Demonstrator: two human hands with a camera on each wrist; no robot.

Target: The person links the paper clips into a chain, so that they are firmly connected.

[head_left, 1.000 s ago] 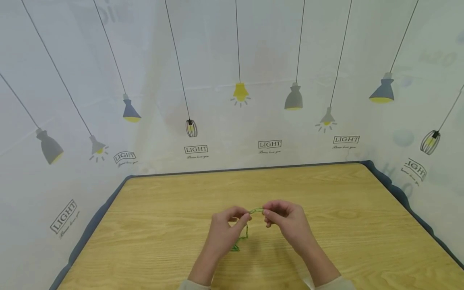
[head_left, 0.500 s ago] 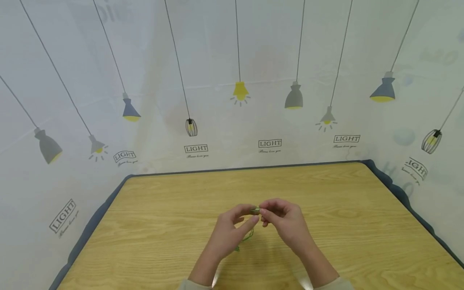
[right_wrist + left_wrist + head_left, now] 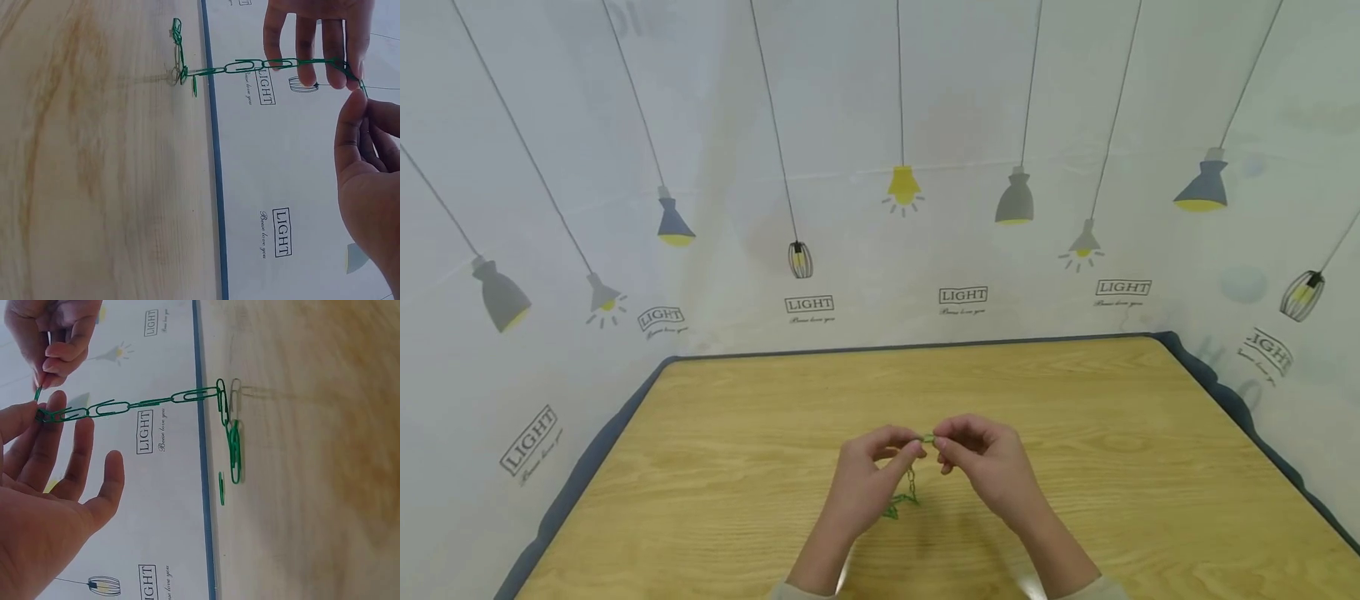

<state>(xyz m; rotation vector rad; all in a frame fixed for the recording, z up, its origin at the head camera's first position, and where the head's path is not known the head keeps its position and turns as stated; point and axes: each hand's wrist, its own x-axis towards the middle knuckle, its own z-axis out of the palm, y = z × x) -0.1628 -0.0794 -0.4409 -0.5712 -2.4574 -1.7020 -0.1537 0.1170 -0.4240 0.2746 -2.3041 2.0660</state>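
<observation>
In the head view both hands meet above the table. My left hand (image 3: pixel 868 479) pinches the upper end of a chain of green paper clips (image 3: pixel 109 408) between thumb and index finger. Its other fingers spread loosely in the left wrist view. The chain hangs down, and its lower links lie bunched on the table. Between thumb and index finger, my right hand (image 3: pixel 1000 471) pinches a green paper clip (image 3: pixel 38 394) at the chain's upper end. Fingertips partly hide where that clip meets the chain. One loose green paper clip (image 3: pixel 221 489) lies beside the bunched links.
The wood-grain table (image 3: pixel 700 433) has a dark blue edge (image 3: pixel 850 352) along its back. Behind it and at both sides stands a pale sheet (image 3: pixel 850 250) printed with hanging lamps and the word LIGHT.
The hands came together half a second ago and have parted slightly since, staying nearer each other than one second ago. The hanging chain has shifted a little.
</observation>
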